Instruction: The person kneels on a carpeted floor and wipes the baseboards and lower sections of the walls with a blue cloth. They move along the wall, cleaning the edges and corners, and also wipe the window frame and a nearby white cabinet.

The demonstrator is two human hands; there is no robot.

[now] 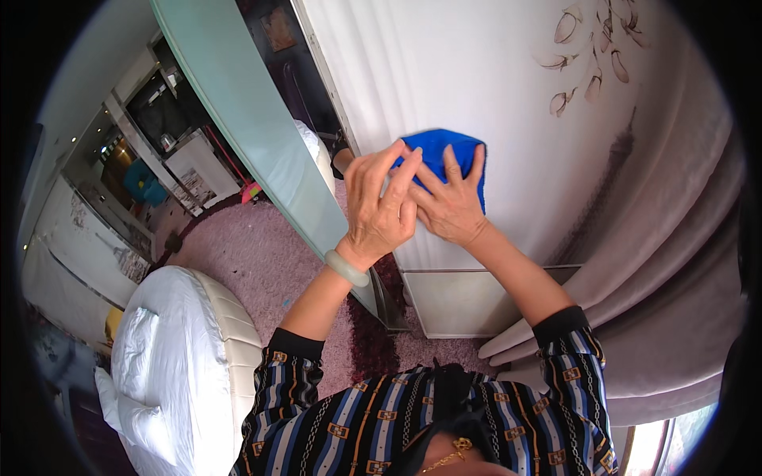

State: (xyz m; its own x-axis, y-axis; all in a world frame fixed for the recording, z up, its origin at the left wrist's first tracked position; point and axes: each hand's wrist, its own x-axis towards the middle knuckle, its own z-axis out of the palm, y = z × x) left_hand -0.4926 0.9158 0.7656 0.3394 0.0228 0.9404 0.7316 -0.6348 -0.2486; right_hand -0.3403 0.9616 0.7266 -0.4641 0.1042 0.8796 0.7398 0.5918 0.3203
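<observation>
A blue cloth (439, 143) lies flat against a white panel (476, 71) printed with flowers and a tower. My right hand (449, 202) presses on the cloth with its fingers spread. My left hand (381, 199), with a pale bangle (346, 269) on the wrist, is raised at the cloth's left edge, its thumb and fingers bent. Its fingertips overlap the cloth's edge; whether they pinch it I cannot tell.
A tall glass or mirrored door (250, 119) stands open to the left. Gray curtains (673, 285) hang at the right. A round bed (178, 357) with white bedding stands on pink carpet (238, 238) at the lower left. A lower panel (458, 300) sits below.
</observation>
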